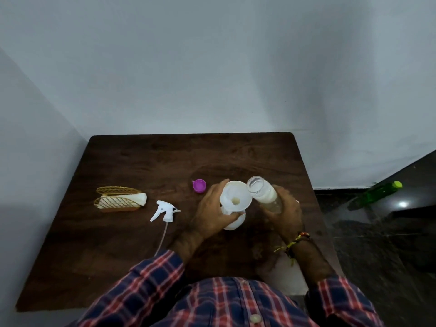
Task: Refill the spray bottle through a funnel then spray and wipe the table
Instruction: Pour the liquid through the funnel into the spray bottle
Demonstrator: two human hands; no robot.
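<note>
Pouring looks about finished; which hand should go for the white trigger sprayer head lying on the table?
Left. The white trigger sprayer head lies on that side, near the left hand, which only steadies the white funnel. The right hand holds the tilted clear glass bottle of milky liquid.

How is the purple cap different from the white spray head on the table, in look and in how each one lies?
The purple cap is small, round and rests with its hollow side up; the white spray head is larger, angular and lies on its side. The spray head trails a thin tube toward the person; the cap has none. The cap lies nearer the left hand. Both lie loose on the table, untouched.
</note>
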